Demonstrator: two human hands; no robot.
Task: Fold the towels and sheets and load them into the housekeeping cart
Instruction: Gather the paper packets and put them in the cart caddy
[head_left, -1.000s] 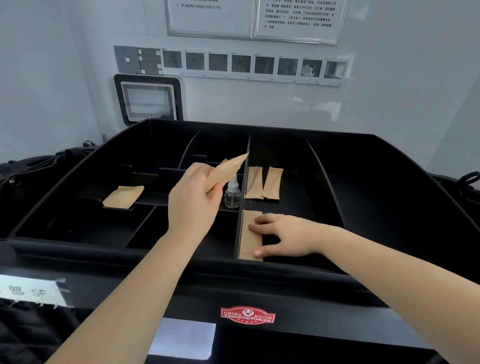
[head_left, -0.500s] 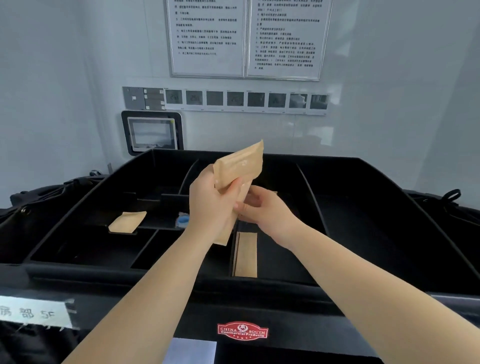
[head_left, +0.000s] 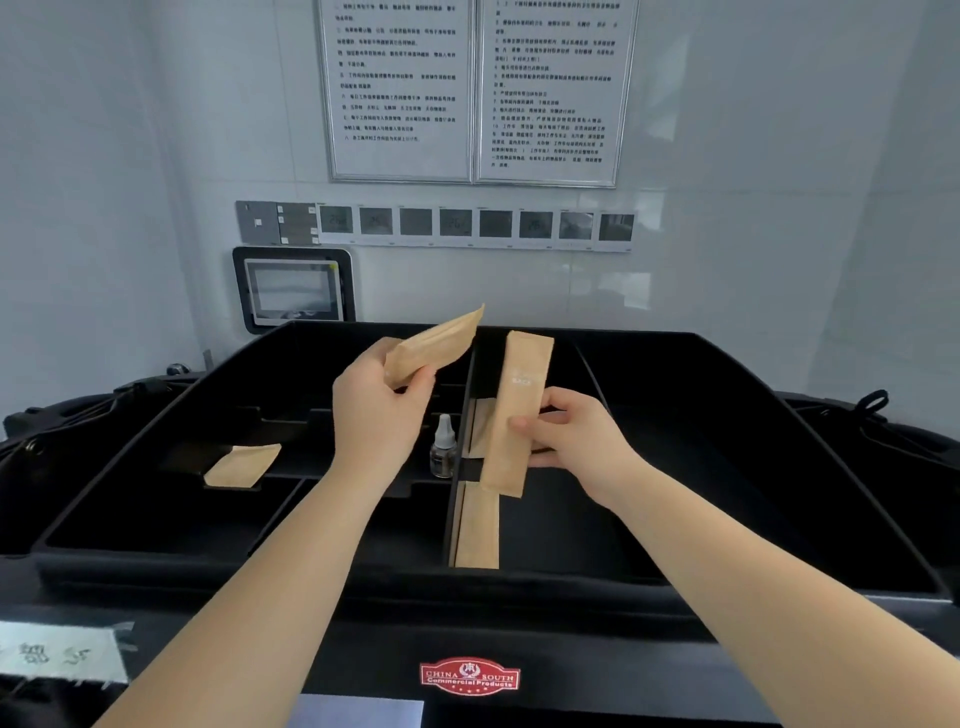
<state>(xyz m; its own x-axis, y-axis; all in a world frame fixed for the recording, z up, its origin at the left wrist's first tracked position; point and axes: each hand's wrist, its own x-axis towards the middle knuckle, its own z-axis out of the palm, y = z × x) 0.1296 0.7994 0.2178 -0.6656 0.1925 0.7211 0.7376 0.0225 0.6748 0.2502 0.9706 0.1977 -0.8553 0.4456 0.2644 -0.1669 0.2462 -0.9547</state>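
The left hand (head_left: 382, 415) is gripping a stack of kraft sachets (head_left: 434, 345) above the housekeeping cart (head_left: 779, 467), while the right hand (head_left: 571, 441) is pinching one long sachet (head_left: 514, 415) upright over the middle compartment. A red badge (head_left: 469, 675) is reading "CHINA SOUTH Commercial Products".

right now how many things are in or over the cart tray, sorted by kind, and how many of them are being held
Tan paper packets held: 2, a bunch in the left hand at, one long packet in the right hand at
Tan paper packets lying in the tray: 3, at
Small clear bottle: 1
Total: 6
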